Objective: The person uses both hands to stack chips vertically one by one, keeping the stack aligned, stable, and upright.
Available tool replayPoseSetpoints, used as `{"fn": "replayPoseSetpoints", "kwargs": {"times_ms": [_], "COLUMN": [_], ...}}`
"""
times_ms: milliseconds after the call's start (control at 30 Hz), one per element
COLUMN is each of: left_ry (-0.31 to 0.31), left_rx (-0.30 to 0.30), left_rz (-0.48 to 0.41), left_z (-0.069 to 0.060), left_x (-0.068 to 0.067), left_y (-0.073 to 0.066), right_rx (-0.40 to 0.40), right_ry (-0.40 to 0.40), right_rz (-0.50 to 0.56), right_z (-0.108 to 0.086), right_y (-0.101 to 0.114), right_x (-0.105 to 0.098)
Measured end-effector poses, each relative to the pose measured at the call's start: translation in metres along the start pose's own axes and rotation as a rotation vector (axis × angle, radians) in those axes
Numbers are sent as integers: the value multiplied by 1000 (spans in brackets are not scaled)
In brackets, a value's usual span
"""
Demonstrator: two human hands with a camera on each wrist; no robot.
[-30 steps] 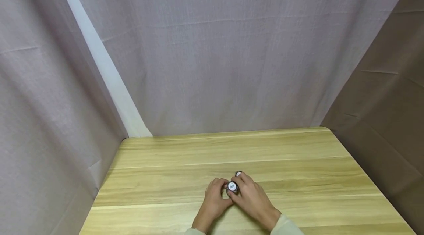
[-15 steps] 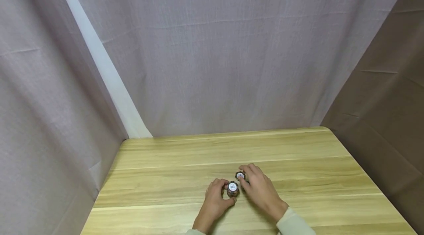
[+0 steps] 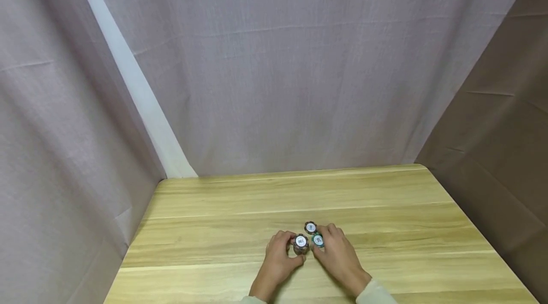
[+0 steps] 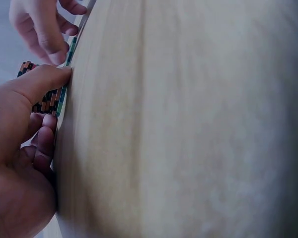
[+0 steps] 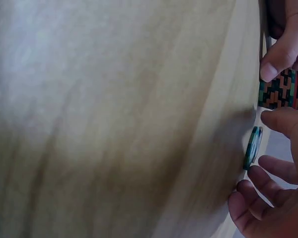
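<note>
A stack of poker chips [image 3: 301, 242] stands on the wooden table, its top chip dark-rimmed with a white numbered centre. My left hand [image 3: 279, 256] holds it, thumb at the near side, fingers around the left. From the wrists, the stack [image 5: 283, 89] shows mostly black and orange edges, with green and red chips too. Beside it lies a loose green poker chip [image 3: 318, 240]. My right hand [image 3: 340, 256] has its thumb and fingers about this green chip [image 5: 253, 148]; a small gap shows at the thumb. Another dark poker chip [image 3: 310, 227] lies just behind.
The light wooden table [image 3: 222, 213] extends on all sides of the hands. Grey curtains [image 3: 299, 80] hang behind and to the left, and a brown cloth [image 3: 492, 152] hangs along the right. A white strip [image 3: 132, 80] shows between curtains at the back left.
My right hand has left the stack, passed over the dark chip and drawn back to the green chip, which has come into sight. My left hand stays at the stack.
</note>
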State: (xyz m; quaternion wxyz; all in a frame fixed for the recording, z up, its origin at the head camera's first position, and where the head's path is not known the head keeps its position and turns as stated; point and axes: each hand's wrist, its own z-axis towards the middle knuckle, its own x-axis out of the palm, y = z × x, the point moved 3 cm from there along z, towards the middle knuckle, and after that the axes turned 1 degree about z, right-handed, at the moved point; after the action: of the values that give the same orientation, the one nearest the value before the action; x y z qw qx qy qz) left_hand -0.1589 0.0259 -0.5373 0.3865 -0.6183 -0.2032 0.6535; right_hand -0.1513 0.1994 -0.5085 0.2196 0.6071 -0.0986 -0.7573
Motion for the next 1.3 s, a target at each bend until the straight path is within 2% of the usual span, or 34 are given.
{"fn": "replayPoseSetpoints", "kwargs": {"times_ms": [133,433,800,1000,1300], "left_ry": [-6,-7,-8,-9,-7], "left_rx": [1,9,6,3,2], "left_rz": [7,6,-7,-13,-4], "left_z": [0,-1,-2,-2,-2], "left_x": [0,1,0,0,0], "left_y": [0,-1,-2,-1,0], "right_rx": [-12,21,-110,-89,-86], "right_ry": [-18,-39,-64,-63,-42], "right_rz": [-6,7,-77,-23,-21], "right_z": [-2,-3,-2,-1,1], "right_y": [-2,-5,-9,-9,-5], "right_x": [2,5,7,2,-4]}}
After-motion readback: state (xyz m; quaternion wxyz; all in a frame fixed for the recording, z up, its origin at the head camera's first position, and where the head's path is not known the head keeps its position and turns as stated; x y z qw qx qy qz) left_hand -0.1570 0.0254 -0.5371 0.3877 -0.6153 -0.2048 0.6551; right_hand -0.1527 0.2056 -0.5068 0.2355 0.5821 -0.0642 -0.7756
